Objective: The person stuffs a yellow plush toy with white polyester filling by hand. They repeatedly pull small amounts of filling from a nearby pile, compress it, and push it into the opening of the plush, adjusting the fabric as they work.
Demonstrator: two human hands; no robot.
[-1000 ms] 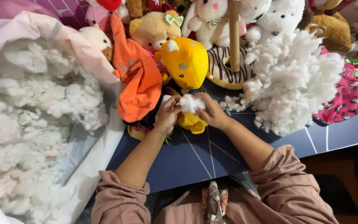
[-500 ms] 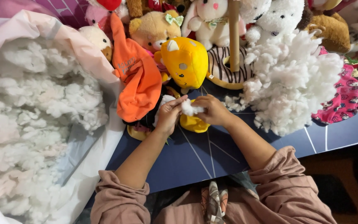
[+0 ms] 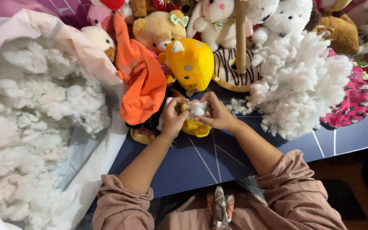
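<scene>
A yellow plush toy (image 3: 191,64) with a big square head lies on the dark blue board (image 3: 201,162), its small yellow body (image 3: 196,127) towards me. My left hand (image 3: 173,117) grips the body's left side. My right hand (image 3: 218,114) holds the right side and presses a tuft of white stuffing (image 3: 196,108) into the opening between both hands. An orange fabric skin (image 3: 143,83) lies just left of my left hand, touching the toy.
A big pile of white stuffing (image 3: 35,123) fills a pale plastic bag at left. Another heap of stuffing (image 3: 301,85) sits at right beside a pink patterned cloth (image 3: 352,100). Several plush toys line the back, with a wooden post (image 3: 240,36) on a striped ring.
Both hands have stayed at the yellow body. The white tuft has sunk lower between my fingers and looks smaller than a second ago.
</scene>
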